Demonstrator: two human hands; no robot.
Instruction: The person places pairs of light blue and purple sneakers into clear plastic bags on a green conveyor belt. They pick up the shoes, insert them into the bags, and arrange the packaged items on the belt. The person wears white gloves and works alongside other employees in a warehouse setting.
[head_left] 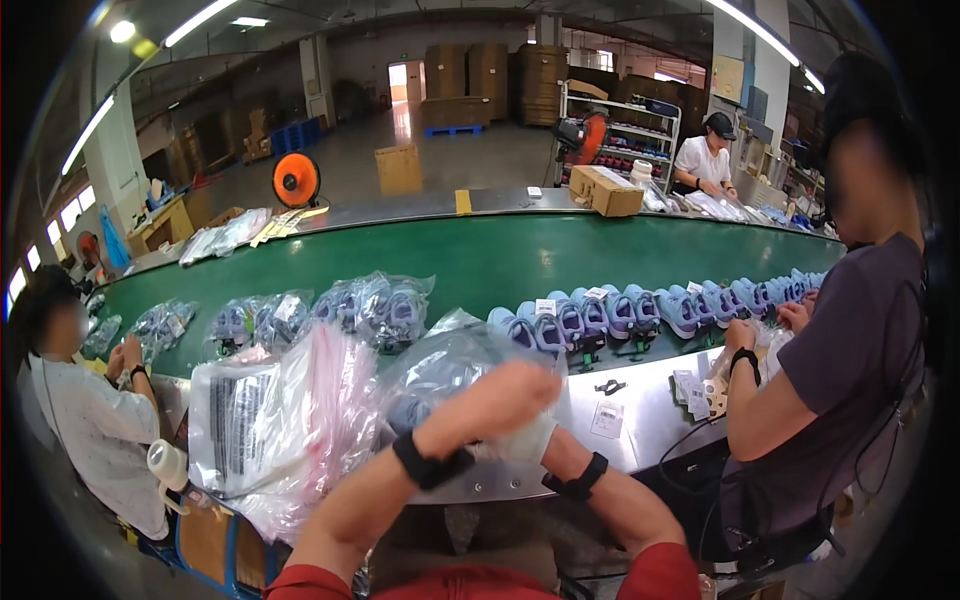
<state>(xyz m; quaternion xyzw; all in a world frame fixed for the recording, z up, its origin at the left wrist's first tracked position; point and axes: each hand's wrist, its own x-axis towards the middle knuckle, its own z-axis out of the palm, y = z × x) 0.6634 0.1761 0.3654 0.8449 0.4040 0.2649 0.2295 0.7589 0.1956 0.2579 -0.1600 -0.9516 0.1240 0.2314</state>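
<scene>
My left hand (500, 402) is raised over the steel edge of the table, its fingers curled closed. What they hold, if anything, is hidden. Below and behind it is my right hand (528, 442), mostly covered by the left one and by clear plastic, so its fingers do not show. A large clear plastic bag (440, 362) spreads around both hands, with a bluish shoe (408, 412) partly visible through it. To the left lies a thick stack of clear plastic bags (290, 420). A row of light-blue and purple shoes (620, 312) stands just beyond, at the right.
A green conveyor belt (480, 250) runs across, carrying bagged shoes (375, 308) at left. A label sheet (607, 418) and a dark small clip-like piece (610, 387) lie on the steel. Co-workers sit close at left (95, 420) and right (830, 340). A carton (606, 190) stands opposite.
</scene>
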